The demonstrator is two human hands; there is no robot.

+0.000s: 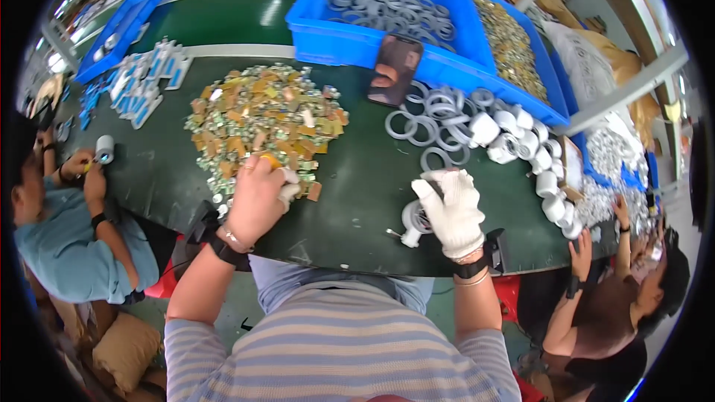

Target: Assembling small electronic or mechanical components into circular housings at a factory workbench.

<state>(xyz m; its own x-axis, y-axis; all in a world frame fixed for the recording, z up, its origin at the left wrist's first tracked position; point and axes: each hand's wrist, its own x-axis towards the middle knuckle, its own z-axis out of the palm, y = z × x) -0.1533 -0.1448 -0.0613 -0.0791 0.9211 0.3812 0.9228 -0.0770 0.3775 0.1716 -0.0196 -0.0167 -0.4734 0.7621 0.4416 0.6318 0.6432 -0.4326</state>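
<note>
My left hand (258,197) is at the near edge of a heap of small green and yellow-brown circuit boards (261,115). Its fingers are bent together, with a bit of yellow and white at the tips; what they hold, if anything, I cannot make out. In a white knit glove, my right hand (453,212) closes over a white round housing (412,228) with a short neck at the table's near side. The glove covers much of that housing and its inside.
Grey rings (422,130) and white cup-shaped housings (526,144) lie at the right. Behind them stand a blue bin of rings (320,42) and a bin of small boards (514,48). A phone (395,71) leans there. Blue-white parts (149,82) lie left. Co-workers sit on both sides.
</note>
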